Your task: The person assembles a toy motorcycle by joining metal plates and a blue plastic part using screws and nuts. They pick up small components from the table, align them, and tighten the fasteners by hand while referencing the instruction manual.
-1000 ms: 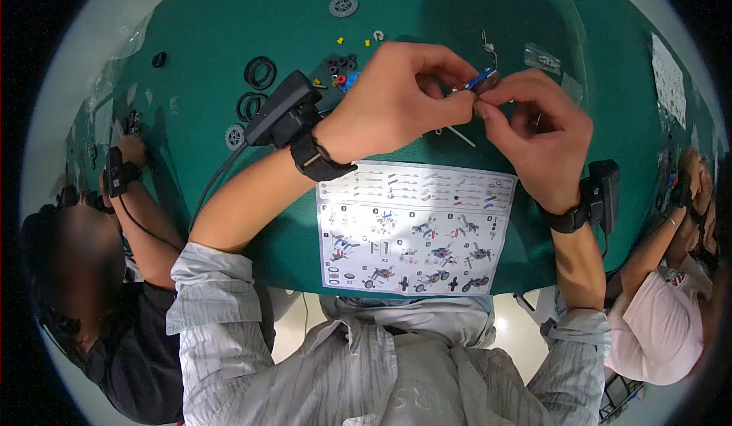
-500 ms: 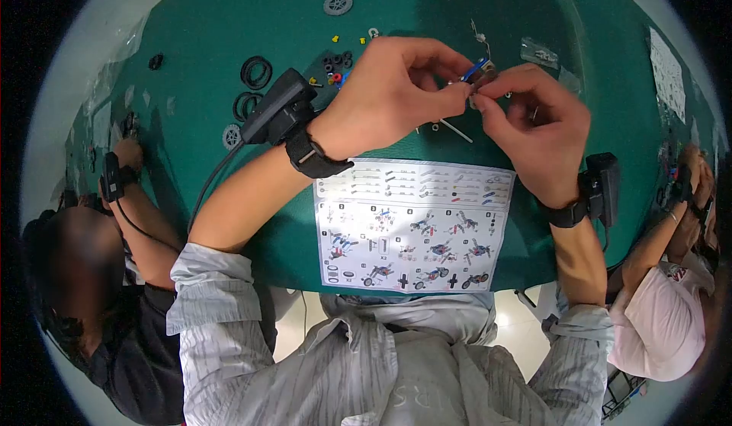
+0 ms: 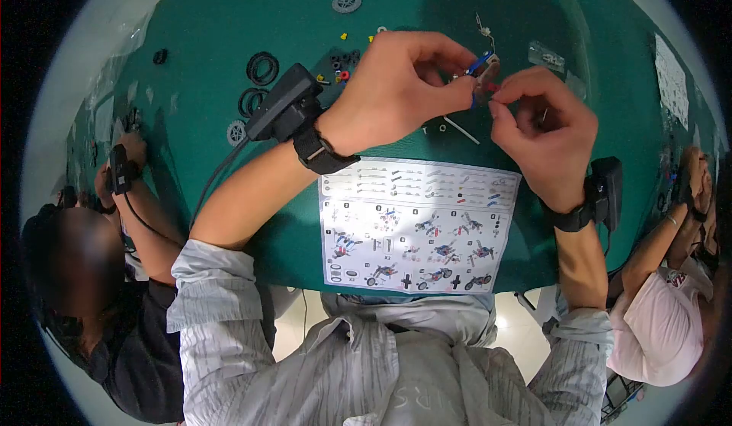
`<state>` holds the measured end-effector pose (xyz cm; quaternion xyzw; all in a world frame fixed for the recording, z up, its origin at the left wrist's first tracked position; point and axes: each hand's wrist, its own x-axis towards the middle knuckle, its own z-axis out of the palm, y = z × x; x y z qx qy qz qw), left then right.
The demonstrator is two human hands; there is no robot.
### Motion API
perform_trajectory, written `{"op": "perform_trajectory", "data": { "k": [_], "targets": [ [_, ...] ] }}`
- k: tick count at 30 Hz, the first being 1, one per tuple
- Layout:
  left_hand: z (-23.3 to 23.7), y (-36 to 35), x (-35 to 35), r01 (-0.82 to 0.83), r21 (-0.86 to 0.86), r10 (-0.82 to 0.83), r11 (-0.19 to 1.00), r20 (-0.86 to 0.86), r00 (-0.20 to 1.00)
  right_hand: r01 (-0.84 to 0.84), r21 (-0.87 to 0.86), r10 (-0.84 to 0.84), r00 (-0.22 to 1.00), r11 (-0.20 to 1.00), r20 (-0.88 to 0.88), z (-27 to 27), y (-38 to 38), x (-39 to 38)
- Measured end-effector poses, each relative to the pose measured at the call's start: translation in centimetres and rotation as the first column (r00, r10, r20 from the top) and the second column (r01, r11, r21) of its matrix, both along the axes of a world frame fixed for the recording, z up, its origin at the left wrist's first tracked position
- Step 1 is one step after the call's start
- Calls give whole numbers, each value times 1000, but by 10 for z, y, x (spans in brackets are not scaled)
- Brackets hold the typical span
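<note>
My left hand pinches a small model assembly of blue and metal-coloured parts between thumb and fingers. Its exact make-up is partly hidden by the fingertips. Close by on the right, my right hand has thumb and index finger drawn together, and a tiny red part shows at their tips, beside the assembly. Below both hands a pale rod lies on the green table, with a small nut near its end. Beyond the assembly are thin metal pieces.
A printed instruction sheet lies in front of me. Black rubber tyres, grey wheels, small coloured parts and a clear plastic bag surround the hands. Other people sit at left and right.
My right hand has drawn slightly away from the assembly, to the right, and the red part now shows at its fingertips. My left hand keeps its hold. The view has shifted a little.
</note>
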<state>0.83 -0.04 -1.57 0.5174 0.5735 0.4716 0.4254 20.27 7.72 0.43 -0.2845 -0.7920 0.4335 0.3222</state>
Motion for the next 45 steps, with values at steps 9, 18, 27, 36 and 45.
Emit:
{"op": "perform_trajectory", "data": {
  "k": [9, 18, 27, 36, 45],
  "targets": [
    [-3, 1, 1, -9, 25, 10, 1000, -38, 999, -21, -43, 21, 1000, 999, -4, 1, -1, 1],
    [-5, 1, 2, -4, 30, 5, 1000, -29, 1000, -2, -16, 2, 1000, 1000, -24, 0, -1, -1],
    [0, -1, 2, -8, 30, 10, 1000, -54, 998, 59, 18, -59, 998, 998, -1, 1, -3, 0],
    [-2, -1, 3, -6, 51, 9, 999, -48, 999, 54, 19, -54, 998, 998, -9, 1, -3, -1],
    [-2, -1, 3, -11, 45, 12, 999, -27, 1000, 46, 2, -46, 999, 999, -10, 2, -3, -1]
  ]
}}
